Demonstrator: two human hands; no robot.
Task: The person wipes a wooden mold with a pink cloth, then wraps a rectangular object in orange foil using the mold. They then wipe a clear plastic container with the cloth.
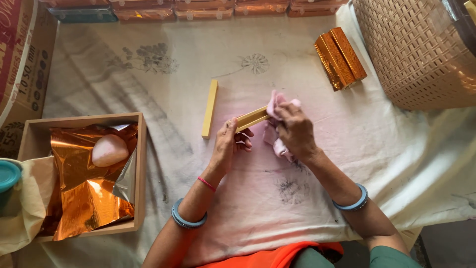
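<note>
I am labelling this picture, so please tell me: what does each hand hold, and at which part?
The left hand holds a pale yellow bar by its near end. The right hand grips a pink cloth, pressed on the bar's far end.

A brown cardboard carton with red and dark print (22, 59) stands far to the left of the left hand (229, 144). Shiny copper-foil-wrapped rectangular bars (341, 58) lie up and right of the right hand (296, 130). A row of clear orange-tinted plastic boxes (198, 9) lines the far edge, well beyond both hands.
</note>
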